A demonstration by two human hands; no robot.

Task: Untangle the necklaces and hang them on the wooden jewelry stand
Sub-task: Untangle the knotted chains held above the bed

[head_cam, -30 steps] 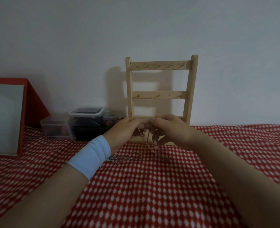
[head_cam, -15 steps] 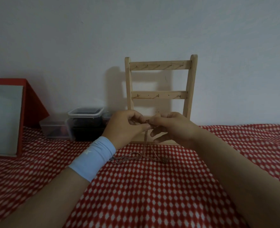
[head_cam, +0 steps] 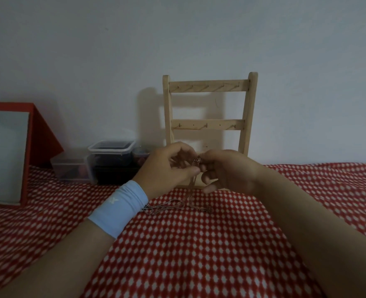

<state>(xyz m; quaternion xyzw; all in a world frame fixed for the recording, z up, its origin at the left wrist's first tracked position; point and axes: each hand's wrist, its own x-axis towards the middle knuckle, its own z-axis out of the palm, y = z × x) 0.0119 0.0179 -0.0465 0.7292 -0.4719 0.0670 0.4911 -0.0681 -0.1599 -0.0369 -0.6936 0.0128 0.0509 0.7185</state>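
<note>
Both hands were up just above the cloth & met fingertip to fingertip. The left hand (head_cam: 167, 166) & right hand (head_cam: 227, 171) each pinched one small knot of the thin silver-toned metal necklace chains (head_cam: 177, 205), w/ the other fingers loosely curled. From that pinch the chains dropped nearly straight down. They then trailed leftward over the red-and-white checked cloth (head_cam: 199, 254) in a loose heap near the pale blue wristband (head_cam: 118, 208) on the left wrist. Long axis: vertical at the hands, flat & sideways below.

The pale wooden ladder-shaped jewelry stand (head_cam: 207, 124) stood upright directly behind the hands, by the wall, its lowest part hidden by them. Both visible rungs had small pegs, all bare. The hands looked approx equally near it.

Judged: untangling step in hand, nothing hung yet; hanging would need a lift up & away from the person.

Chains: fine, limp, likely to re-snag. Stand: plain, rigid wood. Cloth: soft, slightly rumpled.
</note>
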